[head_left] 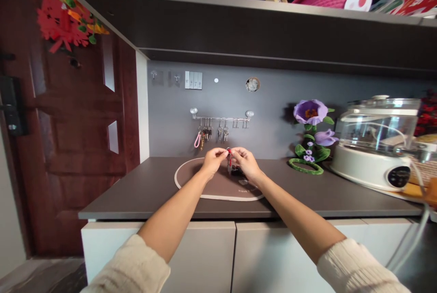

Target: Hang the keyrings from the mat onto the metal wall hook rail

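Note:
Above the counter my left hand [215, 161] and my right hand [246, 163] meet, both closed on a key ring [228, 150]. Something red dangles from the ring, and keys seem to hang below it, though too small to make out well. A dark object [236, 170] sits or hangs just behind my right fingers, partly covered. Beneath my hands lies a brown oval mat [191, 175] with a pale rim. On the wall beyond, a metal hook rail [221, 118] carries several bunches of keys [207, 133] and a pink loop [197, 139]; its right-hand hooks hold nothing.
At right on the counter [136, 193] stand a purple fabric flower [310, 113] and a white appliance with a clear tank [372, 165]. A deep shelf [239, 29] juts out overhead. A dark red door [78, 147] is at left; wall switches [193, 80] sit above the rail.

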`<state>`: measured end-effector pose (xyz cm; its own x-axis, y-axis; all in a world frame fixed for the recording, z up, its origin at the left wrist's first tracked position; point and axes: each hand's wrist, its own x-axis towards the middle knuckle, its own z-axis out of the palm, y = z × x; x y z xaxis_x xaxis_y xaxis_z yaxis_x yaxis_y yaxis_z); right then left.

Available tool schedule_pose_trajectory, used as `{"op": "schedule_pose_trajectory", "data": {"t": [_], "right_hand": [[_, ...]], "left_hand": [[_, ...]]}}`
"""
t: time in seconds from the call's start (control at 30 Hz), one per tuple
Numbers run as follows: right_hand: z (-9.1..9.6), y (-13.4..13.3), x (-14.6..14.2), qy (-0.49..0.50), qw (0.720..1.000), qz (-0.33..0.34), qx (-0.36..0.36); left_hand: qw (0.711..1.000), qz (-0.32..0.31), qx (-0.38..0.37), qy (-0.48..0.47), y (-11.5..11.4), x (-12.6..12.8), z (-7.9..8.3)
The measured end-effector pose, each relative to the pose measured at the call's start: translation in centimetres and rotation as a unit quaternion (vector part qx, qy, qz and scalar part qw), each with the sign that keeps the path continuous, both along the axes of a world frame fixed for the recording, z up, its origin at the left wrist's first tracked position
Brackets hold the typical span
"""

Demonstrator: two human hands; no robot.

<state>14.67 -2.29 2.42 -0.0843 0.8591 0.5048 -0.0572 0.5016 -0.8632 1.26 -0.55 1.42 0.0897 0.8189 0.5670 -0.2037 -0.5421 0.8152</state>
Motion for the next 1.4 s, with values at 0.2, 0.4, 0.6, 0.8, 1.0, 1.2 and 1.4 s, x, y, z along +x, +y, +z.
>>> {"op": "schedule_pose_trajectory", "data": {"t": [0.2, 0.4, 0.6, 0.8, 1.0, 1.2, 1.4], "right_hand": [[0.6, 0.3, -0.8, 0.006, 1.000, -0.019, 0.020], [1.6, 0.3, -1.2, 0.036, 0.999, -0.011, 0.015], [3.4, 1.1, -0.8, 0.039, 0.999, -0.017, 0.033], [5.6, 2.3, -0.4, 0.058, 0.997, -0.047, 0.004], [7.1, 4.8, 0.3, 0.070, 0.993, -0.092, -0.015], [7.7, 7.9, 0.6, 0.075, 0.987, -0.136, -0.038], [8.0, 9.4, 0.3, 0.092, 0.978, -0.171, -0.070]], "left_hand": [[0.999, 0.021, -0.001, -0.025, 0.2, -0.2, 0.3], [0.998, 0.038, -0.017, -0.046, 0.0, -0.3, 0.6], [0.996, 0.075, -0.033, -0.043, 0.3, -0.3, 0.4], [0.995, 0.092, -0.045, 0.000, 0.8, -0.3, -0.4], [0.996, 0.075, -0.052, 0.022, 0.7, 0.0, -0.8], [0.994, 0.080, -0.069, 0.026, 0.4, 0.0, -0.7], [0.992, 0.100, -0.068, 0.048, 0.5, -0.1, -0.9]]}}
